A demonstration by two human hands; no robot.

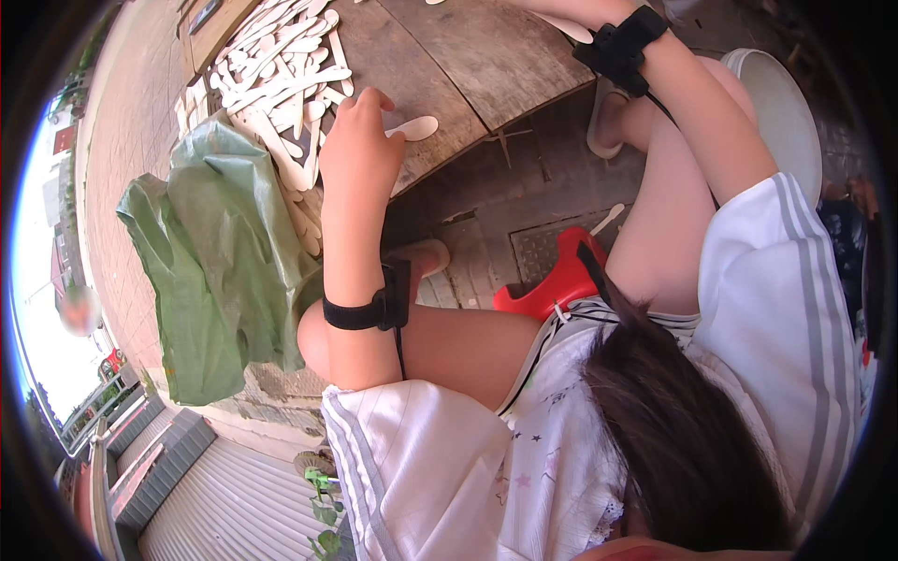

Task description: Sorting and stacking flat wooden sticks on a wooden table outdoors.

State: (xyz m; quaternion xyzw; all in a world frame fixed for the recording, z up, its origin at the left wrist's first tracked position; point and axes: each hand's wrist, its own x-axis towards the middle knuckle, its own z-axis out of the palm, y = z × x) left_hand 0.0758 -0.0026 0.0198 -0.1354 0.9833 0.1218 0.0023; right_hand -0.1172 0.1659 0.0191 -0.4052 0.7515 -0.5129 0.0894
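Observation:
A pale wooden spoon (414, 128) sticks out to the right from between the thumb and bent fingers of my left hand (360, 138). That hand is closed on it, over the near left part of the wooden table (412, 65). Just beyond lies a loose heap of similar wooden spoons (281, 79). My right hand (587, 9) is at the top edge of the picture, its fingers cut off or hidden. Alongside its underside shows the end of another wooden spoon (566, 28); whether it is gripped does not show. Black straps with a box are on both wrists.
A green plastic sheet or sack (215, 262) hangs at the table's left side. A red plastic stool (557, 280) is beneath me, and a stray wooden spoon (609, 219) is by my right leg. A pale round tub (781, 112) stands at the right.

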